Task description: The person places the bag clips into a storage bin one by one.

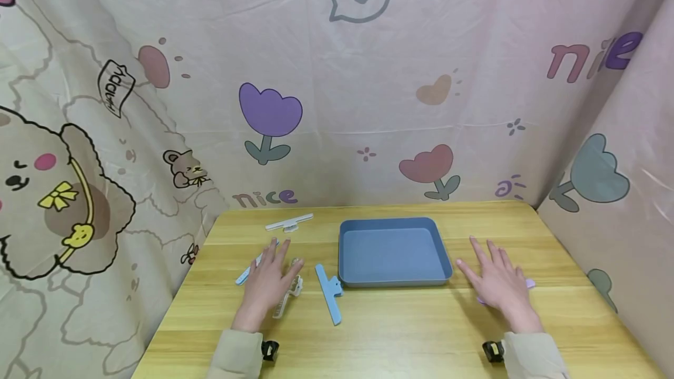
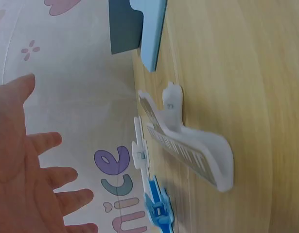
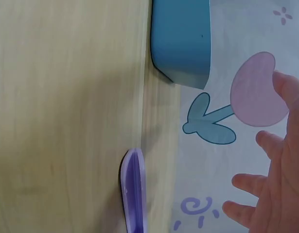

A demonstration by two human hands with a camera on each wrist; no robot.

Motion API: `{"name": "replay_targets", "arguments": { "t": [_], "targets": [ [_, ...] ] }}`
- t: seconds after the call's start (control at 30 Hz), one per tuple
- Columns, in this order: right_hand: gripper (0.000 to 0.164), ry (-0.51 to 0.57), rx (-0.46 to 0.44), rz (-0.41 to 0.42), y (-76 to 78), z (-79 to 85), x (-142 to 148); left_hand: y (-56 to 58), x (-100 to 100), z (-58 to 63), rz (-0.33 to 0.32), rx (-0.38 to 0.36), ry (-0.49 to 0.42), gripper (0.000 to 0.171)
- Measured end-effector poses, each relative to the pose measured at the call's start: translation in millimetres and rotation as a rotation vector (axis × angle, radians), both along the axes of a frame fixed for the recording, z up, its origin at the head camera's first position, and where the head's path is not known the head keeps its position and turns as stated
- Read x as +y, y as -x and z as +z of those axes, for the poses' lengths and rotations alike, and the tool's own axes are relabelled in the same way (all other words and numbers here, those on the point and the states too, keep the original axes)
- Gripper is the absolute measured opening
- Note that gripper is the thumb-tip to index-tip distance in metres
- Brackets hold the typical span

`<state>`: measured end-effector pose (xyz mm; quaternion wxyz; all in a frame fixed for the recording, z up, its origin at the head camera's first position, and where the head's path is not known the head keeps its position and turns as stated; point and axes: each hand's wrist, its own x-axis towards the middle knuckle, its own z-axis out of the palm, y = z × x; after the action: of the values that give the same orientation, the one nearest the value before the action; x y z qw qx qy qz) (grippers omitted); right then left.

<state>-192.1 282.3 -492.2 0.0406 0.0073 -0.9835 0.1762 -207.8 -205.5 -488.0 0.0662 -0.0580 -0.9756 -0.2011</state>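
My left hand (image 1: 267, 281) hovers with spread fingers above several sealing clips on the table's left part. Beneath it lie a white clip (image 2: 207, 150) with a toothed inner strip and a blue-and-white clip (image 1: 243, 276), both partly covered in the head view. A light blue clip (image 1: 329, 296) lies between that hand and the blue-grey tray (image 1: 395, 281). Farther back is another white clip (image 1: 289, 223). My right hand (image 1: 497, 279), fingers also spread, is held over a purple clip (image 3: 133, 191) right of the tray. Neither hand holds anything.
The wooden table (image 1: 400, 338) carries all these things. A patterned curtain (image 1: 363, 86) hangs behind it and along both sides. The tray's raised walls stand between the two hands, toward the back. Each wrist wears a small black device (image 1: 270, 350).
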Motion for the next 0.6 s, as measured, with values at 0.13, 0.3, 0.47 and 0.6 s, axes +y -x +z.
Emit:
{"name": "replay_targets", "arguments": {
  "t": [0.13,0.3,0.47,0.6],
  "targets": [
    [0.077,0.022,0.0,-0.004,-2.8,-0.8,4,2.2,4,1.2,-0.032,0.038,-0.023,0.071],
    [0.077,0.063,0.007,-0.017,-6.5,1.2,8,7.6,12,1.9,-0.064,0.102,-0.059,0.07],
    [0.079,0.087,0.001,-0.065,-13.4,3.7,14,12.2,20,1.5,-0.088,0.091,-0.089,0.069],
    [0.081,0.118,-0.006,-0.094,-18.9,2.1,22,15.1,28,-0.9,-0.096,0.065,-0.137,0.067]
  ]
}}
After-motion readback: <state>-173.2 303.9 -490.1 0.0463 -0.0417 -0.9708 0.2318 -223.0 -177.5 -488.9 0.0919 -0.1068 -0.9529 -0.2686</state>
